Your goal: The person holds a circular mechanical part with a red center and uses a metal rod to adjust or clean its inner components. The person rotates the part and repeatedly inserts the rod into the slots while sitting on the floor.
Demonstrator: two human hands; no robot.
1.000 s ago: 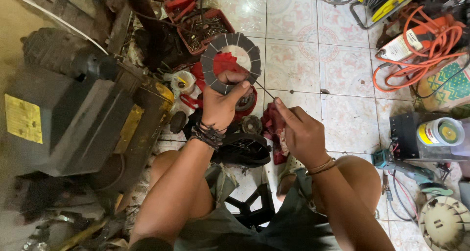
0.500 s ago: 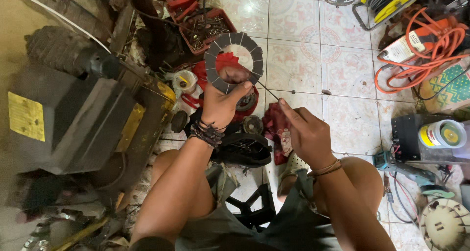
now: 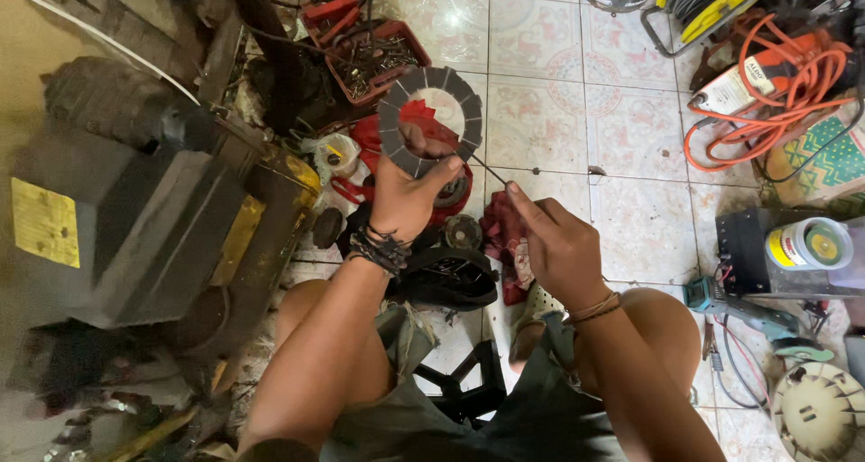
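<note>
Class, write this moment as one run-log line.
left hand: holds grey segmented ring disc upright | right hand: pinches thin metal rod, tip at disc edge | below: tiled floor

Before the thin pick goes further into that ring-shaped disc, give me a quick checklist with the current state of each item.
1. Left hand has a firm grip on the grey segmented disc: ok, thumb and fingers pinch its lower rim.
2. Right hand holds the thin metal pick: ok, pinched at the fingertips.
3. Pick tip meets the disc's outer edge: ok, it reaches the lower right rim.
4. Disc segments intact: cannot tell, too small to see.
5. Space under the hands free: not ok, red rag and dark parts lie on the tiled floor.
6. Orange cable away from the hands: ok.
</note>
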